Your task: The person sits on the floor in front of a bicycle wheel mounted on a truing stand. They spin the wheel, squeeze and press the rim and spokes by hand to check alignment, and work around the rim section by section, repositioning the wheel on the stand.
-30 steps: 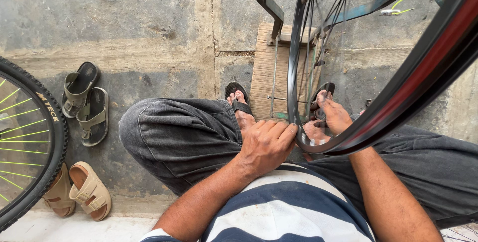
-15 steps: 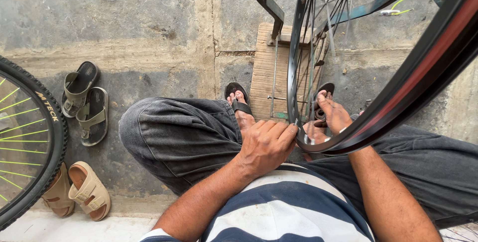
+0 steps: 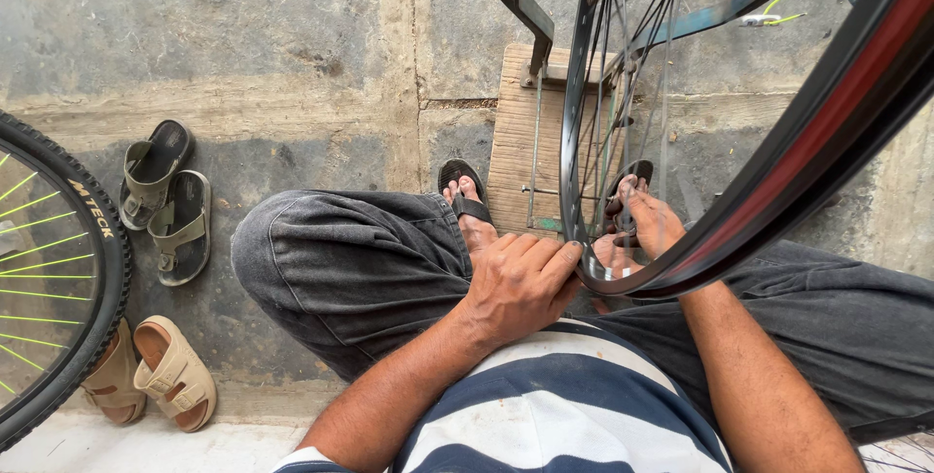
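I see the bare wheel rim (image 3: 574, 142) upright in its stand betw. the knees, left hand (image 3: 520, 283) fingers curled on its edge, right hand (image 3: 650, 225) pinching spokes (can't tell exactly); likely light, stiff, thin-spoked, so grip the rim.

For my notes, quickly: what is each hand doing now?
Left hand: closed on the wheel rim.
Right hand: among the spokes; grip cannot be told.
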Available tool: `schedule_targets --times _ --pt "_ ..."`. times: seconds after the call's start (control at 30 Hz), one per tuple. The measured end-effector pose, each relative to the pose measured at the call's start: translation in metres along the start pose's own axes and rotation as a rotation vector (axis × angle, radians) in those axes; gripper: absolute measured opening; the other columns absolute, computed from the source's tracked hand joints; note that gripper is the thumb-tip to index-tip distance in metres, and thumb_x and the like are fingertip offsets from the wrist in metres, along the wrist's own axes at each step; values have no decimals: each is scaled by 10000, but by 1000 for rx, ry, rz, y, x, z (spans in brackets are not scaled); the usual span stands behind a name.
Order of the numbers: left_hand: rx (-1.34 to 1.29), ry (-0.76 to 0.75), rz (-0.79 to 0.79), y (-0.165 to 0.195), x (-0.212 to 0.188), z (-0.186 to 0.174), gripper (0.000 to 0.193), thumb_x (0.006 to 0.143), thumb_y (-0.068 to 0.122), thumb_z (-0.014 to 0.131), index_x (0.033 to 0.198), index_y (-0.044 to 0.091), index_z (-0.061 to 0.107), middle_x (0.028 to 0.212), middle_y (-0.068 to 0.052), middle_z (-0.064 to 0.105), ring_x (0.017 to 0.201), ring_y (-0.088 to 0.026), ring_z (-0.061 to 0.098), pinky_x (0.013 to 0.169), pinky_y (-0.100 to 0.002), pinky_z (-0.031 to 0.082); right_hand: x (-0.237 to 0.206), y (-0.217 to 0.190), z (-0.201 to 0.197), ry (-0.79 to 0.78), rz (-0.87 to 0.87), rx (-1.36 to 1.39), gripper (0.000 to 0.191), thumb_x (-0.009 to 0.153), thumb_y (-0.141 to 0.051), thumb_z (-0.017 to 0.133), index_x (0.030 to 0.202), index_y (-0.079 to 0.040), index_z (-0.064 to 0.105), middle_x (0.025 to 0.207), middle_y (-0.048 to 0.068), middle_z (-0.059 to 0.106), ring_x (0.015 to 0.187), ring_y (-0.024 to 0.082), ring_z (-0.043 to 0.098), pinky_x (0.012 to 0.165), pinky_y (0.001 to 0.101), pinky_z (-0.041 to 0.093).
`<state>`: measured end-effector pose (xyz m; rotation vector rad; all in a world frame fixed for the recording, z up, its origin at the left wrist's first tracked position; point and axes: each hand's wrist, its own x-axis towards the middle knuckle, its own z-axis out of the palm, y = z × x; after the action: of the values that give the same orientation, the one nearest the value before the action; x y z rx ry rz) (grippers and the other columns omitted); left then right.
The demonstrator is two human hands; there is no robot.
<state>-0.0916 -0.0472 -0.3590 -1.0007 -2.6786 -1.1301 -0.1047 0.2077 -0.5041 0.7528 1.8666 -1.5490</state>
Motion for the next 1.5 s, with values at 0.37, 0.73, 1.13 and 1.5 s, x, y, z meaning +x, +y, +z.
schedule_targets --times 0.37,0.73,1.13,1.5 --pt "-7 22 31 0 1 -1 306 837 157 792 1091 35 673 871 -75 647 776 -242 640 731 -389 489 2 9 -3 0 79 64 573 1024 -545 514 1064 -4 699 973 111 700 914 226 682 808 371 541" --pt "-537 215 -160 -33 25 -16 254 1013 263 625 1171 69 674 1064 -99 723 935 -243 736 843 -328 586 10 29 -12 158 -419 -11 255 995 -84 589 1208 50 626 1062 107 737 946 153 716 822 295 584" --pt "-550 68 -424 -110 53 82 278 929 249 672 1132 62 705 1115 -160 722 1070 -377 677 908 -446 540 -21 -63 44 -9 -223 150 265 911 -86 628 1168 -49 683 953 13 744 793 111 690 550 294 523" --pt "-666 22 -504 -93 81 42 265 860 201 748 1082 57 731 1015 -121 780 956 -246 761 846 -345 582 -35 -111 48 -100 -497 -100 432 722 -145 897 1104 -69 709 885 38 741 809 117 711 738 299 598"
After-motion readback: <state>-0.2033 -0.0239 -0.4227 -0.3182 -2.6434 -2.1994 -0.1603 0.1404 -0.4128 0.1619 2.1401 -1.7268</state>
